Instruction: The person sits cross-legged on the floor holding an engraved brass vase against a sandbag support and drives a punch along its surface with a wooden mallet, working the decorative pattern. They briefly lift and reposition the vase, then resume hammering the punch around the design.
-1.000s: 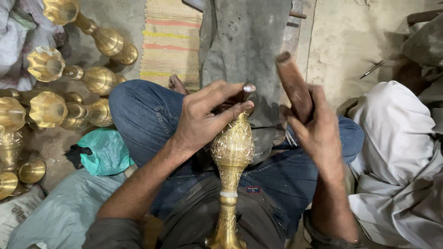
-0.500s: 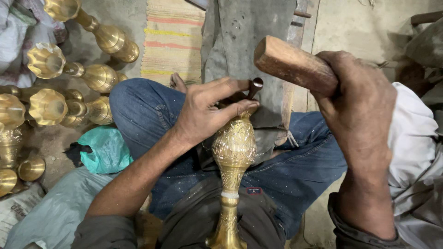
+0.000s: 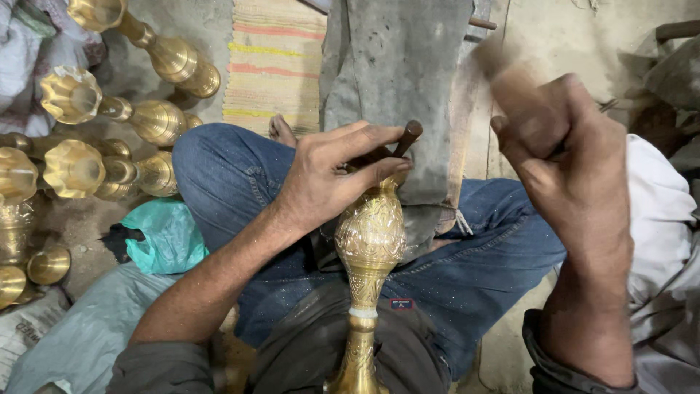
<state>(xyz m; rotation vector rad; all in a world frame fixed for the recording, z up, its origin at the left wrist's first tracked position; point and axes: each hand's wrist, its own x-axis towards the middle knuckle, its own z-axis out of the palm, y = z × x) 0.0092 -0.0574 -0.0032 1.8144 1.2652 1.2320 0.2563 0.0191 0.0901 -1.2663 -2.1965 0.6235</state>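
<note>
Engraved vase (image 3: pixel 370 241) lies across the lap, neck toward near edge, body far. Left hand (image 3: pixel 328 179) on its far end w/ a punch (image 3: pixel 406 137) between fingers. Right hand (image 3: pixel 572 175) to the right, raised. Vases (image 3: pixel 109 138) on floor far left; bag (image 3: pixel 166 235) left of the knee; striped mat (image 3: pixel 273 62) behind.

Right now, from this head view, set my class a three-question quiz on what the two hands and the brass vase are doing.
1. True or false: the left hand holds a dark punch against the engraved brass vase.
2. What does the right hand grip? A) a wooden mallet, blurred B) a paintbrush C) nothing
3. Where do the other brass vases lie, on the person's left or right?

Key: 1 true. 2 A: the wooden mallet is blurred with motion. 3 left, on the floor.
</note>
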